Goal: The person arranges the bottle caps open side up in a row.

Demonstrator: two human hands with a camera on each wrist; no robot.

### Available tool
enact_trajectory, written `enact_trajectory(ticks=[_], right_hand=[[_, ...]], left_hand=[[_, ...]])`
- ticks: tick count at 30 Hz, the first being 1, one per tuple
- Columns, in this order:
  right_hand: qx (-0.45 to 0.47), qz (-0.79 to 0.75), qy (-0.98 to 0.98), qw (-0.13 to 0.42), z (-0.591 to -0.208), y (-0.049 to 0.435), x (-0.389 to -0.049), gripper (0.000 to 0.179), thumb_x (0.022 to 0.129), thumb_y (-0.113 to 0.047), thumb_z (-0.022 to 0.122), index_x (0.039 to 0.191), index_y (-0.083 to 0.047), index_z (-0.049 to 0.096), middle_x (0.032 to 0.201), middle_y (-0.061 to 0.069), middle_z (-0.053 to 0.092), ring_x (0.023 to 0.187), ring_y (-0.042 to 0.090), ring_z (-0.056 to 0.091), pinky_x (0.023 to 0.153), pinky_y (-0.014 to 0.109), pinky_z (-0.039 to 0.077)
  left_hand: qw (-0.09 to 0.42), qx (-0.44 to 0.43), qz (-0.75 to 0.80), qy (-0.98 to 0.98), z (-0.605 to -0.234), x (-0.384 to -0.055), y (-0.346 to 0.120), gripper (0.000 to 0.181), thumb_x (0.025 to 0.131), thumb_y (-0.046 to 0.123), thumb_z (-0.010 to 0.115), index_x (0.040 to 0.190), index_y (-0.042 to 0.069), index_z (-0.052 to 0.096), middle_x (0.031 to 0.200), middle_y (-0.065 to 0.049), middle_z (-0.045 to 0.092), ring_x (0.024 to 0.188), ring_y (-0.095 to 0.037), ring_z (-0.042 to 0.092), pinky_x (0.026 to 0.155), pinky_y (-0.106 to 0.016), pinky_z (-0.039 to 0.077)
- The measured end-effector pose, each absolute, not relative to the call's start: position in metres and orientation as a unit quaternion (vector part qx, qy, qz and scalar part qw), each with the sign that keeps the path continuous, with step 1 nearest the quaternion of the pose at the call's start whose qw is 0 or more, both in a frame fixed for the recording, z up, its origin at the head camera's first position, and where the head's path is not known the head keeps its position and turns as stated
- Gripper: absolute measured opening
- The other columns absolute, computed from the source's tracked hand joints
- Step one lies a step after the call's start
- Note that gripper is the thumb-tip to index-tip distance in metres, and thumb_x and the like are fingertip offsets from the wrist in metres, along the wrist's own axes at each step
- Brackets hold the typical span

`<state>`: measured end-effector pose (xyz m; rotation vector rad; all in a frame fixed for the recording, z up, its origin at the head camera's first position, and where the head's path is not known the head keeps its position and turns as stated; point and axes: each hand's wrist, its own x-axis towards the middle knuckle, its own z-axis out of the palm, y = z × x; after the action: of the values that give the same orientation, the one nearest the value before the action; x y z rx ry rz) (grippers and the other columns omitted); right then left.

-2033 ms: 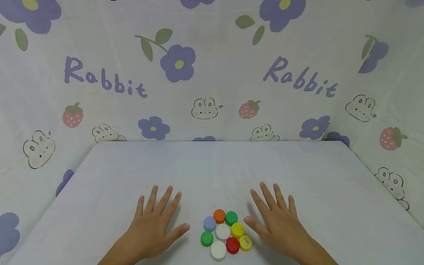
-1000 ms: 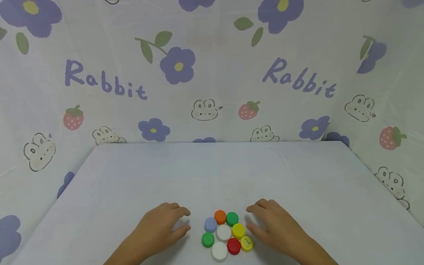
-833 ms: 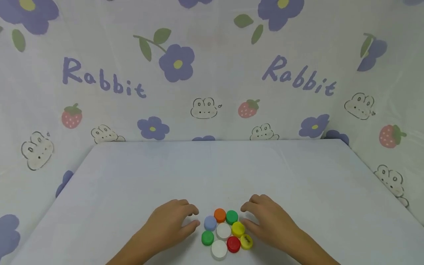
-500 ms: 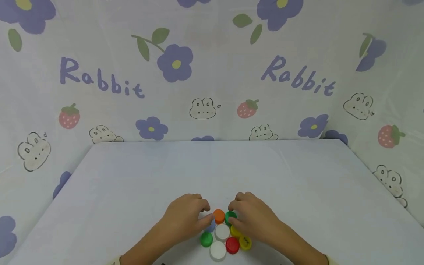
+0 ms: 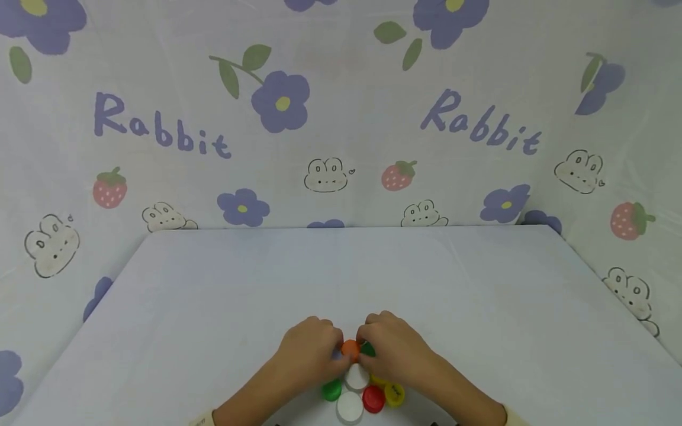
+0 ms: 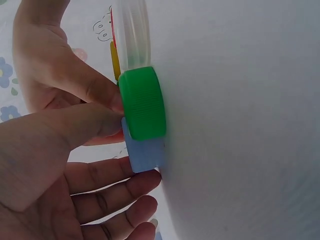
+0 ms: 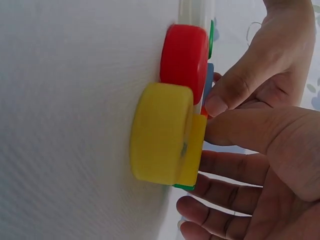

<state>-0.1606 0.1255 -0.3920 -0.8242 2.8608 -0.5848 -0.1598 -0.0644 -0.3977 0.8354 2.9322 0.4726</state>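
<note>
White tabletop [image 5: 341,272], floral backdrop [image 5: 341,130], hands [image 5: 311,350] at caps [image 5: 350,408]

Pretty big white tabletop [image 5: 351,272], took up most of the lower half of the frame. Crammed together at bottom center were an orange cap [image 5: 350,349], a dark green cap [image 5: 368,349] and a light blue cap [image 6: 145,154], all partly hidden. Below those sat a white cap [image 5: 357,378], with a half-hidden yellow cap [image 5: 379,380] right, bright green cap [image 5: 331,391] left, second white cap [image 5: 349,409] lowest, plus a red cap [image 5: 373,400] and scribbled-on yellow cap [image 5: 395,395] lower right.
</note>
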Motion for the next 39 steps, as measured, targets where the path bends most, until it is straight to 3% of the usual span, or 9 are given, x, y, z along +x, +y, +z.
enact_trajectory(ticks=[9,20,25,31,39], right_hand=[[-0.278,-0.203,0.937,0.057,-0.394,0.125,-0.161,0.020,0.081,-0.022,0.088,0.091,-0.011,0.076,0.081,-0.005,0.060,0.077,0.014,0.048,0.065,0.026,0.044],[-0.275,-0.235,0.930,0.066,-0.389,0.125,-0.167,0.019,0.087,-0.025,0.083,0.096,-0.011,0.074,0.089,-0.005,0.064,0.086,0.014,0.053,0.074,0.029,0.051],[-0.281,-0.258,0.922,0.066,-0.390,0.128,-0.169,0.019,0.091,-0.025,0.079,0.100,-0.009,0.072,0.091,-0.004,0.064,0.090,0.016,0.057,0.078,0.031,0.054],[-0.273,-0.296,0.913,0.064,-0.391,0.131,-0.171,0.017,0.096,-0.025,0.072,0.102,-0.009,0.072,0.093,-0.005,0.065,0.090,0.017,0.058,0.077,0.032,0.054],[-0.244,-0.335,0.907,0.073,-0.390,0.125,-0.172,0.029,0.104,-0.038,0.060,0.101,-0.013,0.074,0.081,-0.010,0.062,0.076,0.013,0.055,0.065,0.029,0.051]], left_hand=[[0.042,0.263,0.142,0.953,-0.397,-0.158,-0.059,0.021,0.086,0.030,0.076,0.077,0.012,0.069,0.066,0.006,0.048,0.065,-0.012,0.045,0.053,-0.023,0.039],[0.025,0.262,0.143,0.954,-0.391,-0.158,-0.064,0.034,0.085,0.038,0.084,0.098,0.008,0.074,0.078,0.004,0.057,0.072,-0.012,0.049,0.064,-0.023,0.046],[0.028,0.264,0.179,0.947,-0.387,-0.159,-0.067,0.025,0.087,0.027,0.083,0.101,0.008,0.074,0.077,0.006,0.060,0.072,-0.011,0.052,0.068,-0.024,0.048],[0.031,0.269,0.233,0.934,-0.385,-0.162,-0.069,0.031,0.090,0.016,0.080,0.117,0.005,0.071,0.089,0.002,0.070,0.078,-0.010,0.057,0.076,-0.026,0.053],[0.020,0.282,0.301,0.911,-0.388,-0.171,-0.080,0.015,0.095,0.014,0.074,0.108,0.006,0.075,0.086,0.006,0.070,0.070,-0.006,0.055,0.067,-0.022,0.049]])
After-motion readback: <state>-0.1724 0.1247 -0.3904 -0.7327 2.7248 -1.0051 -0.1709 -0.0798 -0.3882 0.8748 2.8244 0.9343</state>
